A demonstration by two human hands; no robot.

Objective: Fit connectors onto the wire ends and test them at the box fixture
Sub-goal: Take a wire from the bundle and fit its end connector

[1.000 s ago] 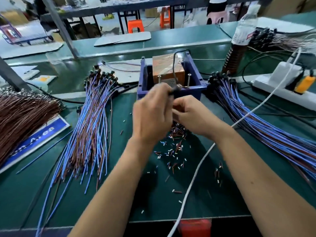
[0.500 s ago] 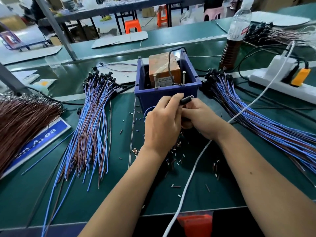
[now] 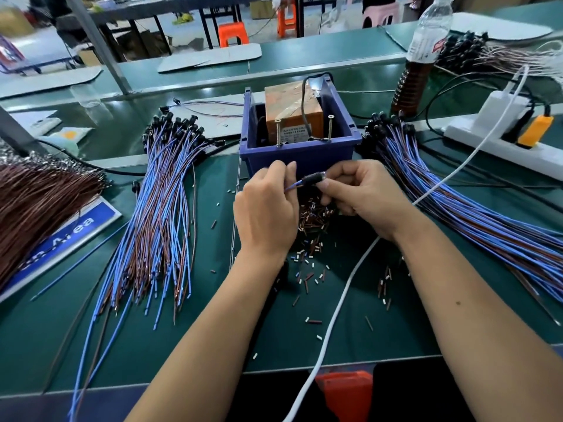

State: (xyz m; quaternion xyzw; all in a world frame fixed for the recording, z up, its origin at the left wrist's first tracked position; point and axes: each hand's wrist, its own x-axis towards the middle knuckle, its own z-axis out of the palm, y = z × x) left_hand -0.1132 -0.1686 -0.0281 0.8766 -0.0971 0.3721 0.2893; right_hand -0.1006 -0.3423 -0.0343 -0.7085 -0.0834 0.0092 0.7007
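A blue box fixture (image 3: 297, 156) with an orange block and two upright screws inside stands at the table's centre. Just in front of it, my left hand (image 3: 266, 208) pinches a blue wire (image 3: 292, 186) while my right hand (image 3: 362, 193) pinches the black connector (image 3: 313, 179) on that wire's end. A heap of small brown and white sleeve pieces (image 3: 310, 220) lies under my hands. One bundle of blue and brown wires (image 3: 158, 214) with black connectors fans out on the left; a second bundle (image 3: 457, 208) lies on the right.
A brown wire bundle (image 3: 39, 199) lies at far left over a blue sign (image 3: 61, 242). A white cable (image 3: 341, 303) crosses the table toward a power strip (image 3: 499, 147). A drink bottle (image 3: 420, 56) stands behind the right bundle.
My hands have come down and back from the box's rim to just in front of it, still holding the connector and wire. The connector now points right, with the wire drawn out to the left.
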